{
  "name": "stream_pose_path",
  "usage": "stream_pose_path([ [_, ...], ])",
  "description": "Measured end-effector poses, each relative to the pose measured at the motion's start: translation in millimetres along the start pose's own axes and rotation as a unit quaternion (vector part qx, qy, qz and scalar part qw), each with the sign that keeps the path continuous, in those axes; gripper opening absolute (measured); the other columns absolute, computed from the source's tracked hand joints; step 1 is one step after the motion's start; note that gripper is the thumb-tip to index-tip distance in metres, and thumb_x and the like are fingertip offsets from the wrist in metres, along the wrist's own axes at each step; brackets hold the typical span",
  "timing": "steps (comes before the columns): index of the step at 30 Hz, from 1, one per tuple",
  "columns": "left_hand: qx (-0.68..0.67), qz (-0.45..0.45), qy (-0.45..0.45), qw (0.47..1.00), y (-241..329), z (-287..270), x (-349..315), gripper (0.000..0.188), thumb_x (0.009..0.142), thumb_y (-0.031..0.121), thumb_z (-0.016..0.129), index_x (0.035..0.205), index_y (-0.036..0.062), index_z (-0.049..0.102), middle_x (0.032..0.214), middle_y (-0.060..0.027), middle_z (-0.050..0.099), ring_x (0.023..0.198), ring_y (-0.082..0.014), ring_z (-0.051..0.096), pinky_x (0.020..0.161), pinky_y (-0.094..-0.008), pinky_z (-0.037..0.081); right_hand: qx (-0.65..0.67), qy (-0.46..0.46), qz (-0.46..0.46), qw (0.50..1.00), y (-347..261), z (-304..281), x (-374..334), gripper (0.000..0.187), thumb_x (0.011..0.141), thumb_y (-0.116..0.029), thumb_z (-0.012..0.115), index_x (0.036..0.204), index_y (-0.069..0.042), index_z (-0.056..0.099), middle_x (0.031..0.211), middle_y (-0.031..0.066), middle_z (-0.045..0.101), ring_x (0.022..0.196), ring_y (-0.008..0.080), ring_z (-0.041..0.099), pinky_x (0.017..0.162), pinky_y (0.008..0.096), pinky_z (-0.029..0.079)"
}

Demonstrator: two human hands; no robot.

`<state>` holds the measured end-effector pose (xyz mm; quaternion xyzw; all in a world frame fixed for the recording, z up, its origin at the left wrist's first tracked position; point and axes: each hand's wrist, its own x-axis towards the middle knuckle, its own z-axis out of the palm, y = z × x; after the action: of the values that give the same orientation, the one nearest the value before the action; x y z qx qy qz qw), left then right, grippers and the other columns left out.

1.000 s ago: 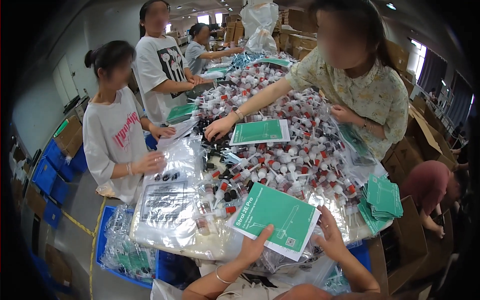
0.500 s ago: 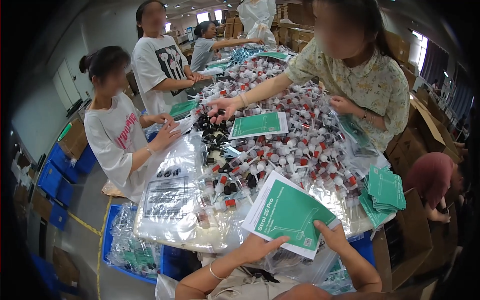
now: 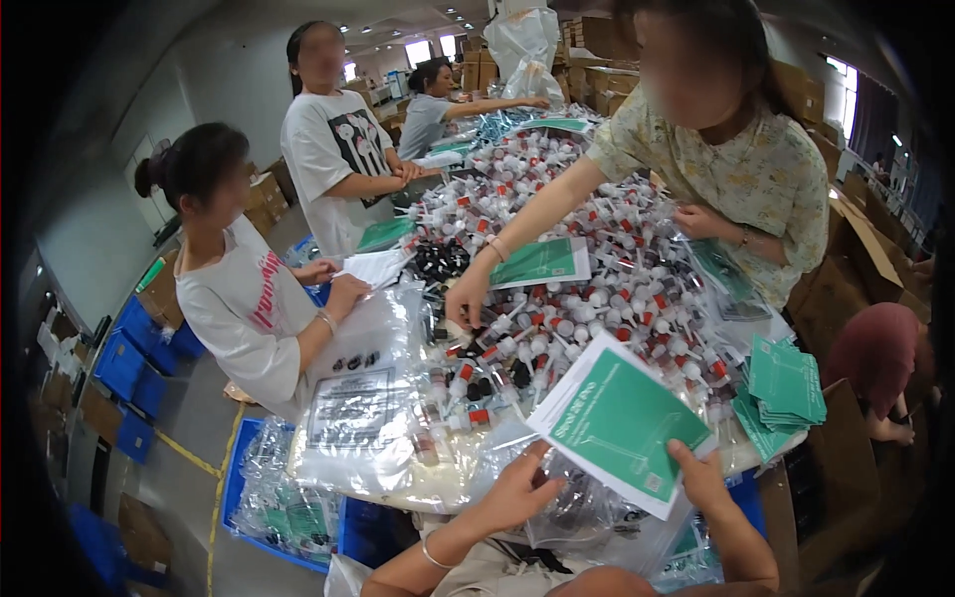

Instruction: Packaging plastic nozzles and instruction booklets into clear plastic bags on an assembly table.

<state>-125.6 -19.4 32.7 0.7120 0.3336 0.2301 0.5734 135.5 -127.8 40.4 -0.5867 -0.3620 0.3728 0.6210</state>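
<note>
A green-and-white booklet [image 3: 625,423], apparently with white sheets under it, is held by my right hand [image 3: 699,480], the thumb across its lower right corner. My left hand [image 3: 519,490] is beside the booklet's lower left edge, thumb and forefinger apart, against crumpled clear plastic bags [image 3: 567,512]. Whether its fingers touch the plastic, I cannot tell. Beyond the booklet spreads a heap of small clear bottles with white nozzles and red bands [image 3: 607,298]. A co-worker's hand [image 3: 468,298] reaches down into black caps at the heap's left side.
Clear bags with a printed sheet [image 3: 353,408] lie on the table's left part. Green booklets [image 3: 786,383] are stacked at the right edge; another booklet [image 3: 542,263] rests on the heap. Below left stands a blue bin [image 3: 239,468] of filled bags. Cardboard boxes [image 3: 846,478] stand at right. Several co-workers surround the table.
My left hand has let go of the booklet and moved toward the plastic bags. The right hand keeps the booklet. The co-worker's arm at right has swung lower into the heap. The view has shifted.
</note>
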Motion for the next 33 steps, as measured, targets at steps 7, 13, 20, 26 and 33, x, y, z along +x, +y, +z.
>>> stream_pose_path([
  [7,0.146,0.087,-0.003,0.985,32,-6,-1,0.067,0.083,0.004,0.052,0.142,0.0065,0.019,0.141,-0.0207,0.032,0.113,-0.0378,0.048,0.073,-0.0348,0.049,0.012,-0.145,0.137,0.980,-47,-52,-31,0.036,0.080,-0.006,0.064,0.115,0.002,0.054,0.104,0.0053,0.061,0.094,0.0113,0.055,0.080,0.0274,0.046],
  [13,0.366,0.193,0.009,0.910,62,19,11,0.069,0.075,0.000,0.053,0.138,-0.0017,0.024,0.145,-0.0186,0.026,0.066,-0.0292,0.062,0.046,-0.0370,0.048,-0.108,-0.153,0.155,0.970,-50,-67,-49,0.032,0.083,-0.006,0.061,0.113,0.002,0.054,0.102,0.0049,0.060,0.091,0.0109,0.055,0.077,0.0266,0.046],
  [20,0.485,0.288,0.039,0.825,72,46,18,0.065,0.067,-0.003,0.052,0.129,-0.0100,0.036,0.141,-0.0271,0.028,0.047,-0.0148,0.054,0.040,-0.0277,0.045,-0.199,-0.069,0.078,0.975,-75,-58,-73,0.014,0.089,-0.009,0.052,0.094,0.002,0.061,0.078,-0.0010,0.059,0.072,0.0075,0.053,0.064,0.0252,0.045],
  [26,0.459,0.342,-0.005,0.820,70,79,9,0.061,0.069,-0.001,0.052,0.128,-0.0099,0.039,0.142,-0.0267,0.029,0.046,-0.0097,0.052,0.040,-0.0233,0.043,-0.186,0.018,0.047,0.981,-74,-65,-102,0.015,0.090,-0.007,0.051,0.098,0.001,0.060,0.080,-0.0021,0.058,0.073,0.0062,0.052,0.065,0.0236,0.044],
  [33,0.413,0.380,-0.048,0.826,79,103,-3,0.066,0.070,-0.003,0.050,0.132,-0.0113,0.031,0.144,-0.0262,0.024,0.047,-0.0127,0.053,0.040,-0.0255,0.043,-0.222,-0.002,0.031,0.975,-71,-50,-111,0.019,0.092,-0.006,0.048,0.108,0.001,0.056,0.075,0.0010,0.058,0.072,0.0054,0.051,0.065,0.0243,0.044],
])
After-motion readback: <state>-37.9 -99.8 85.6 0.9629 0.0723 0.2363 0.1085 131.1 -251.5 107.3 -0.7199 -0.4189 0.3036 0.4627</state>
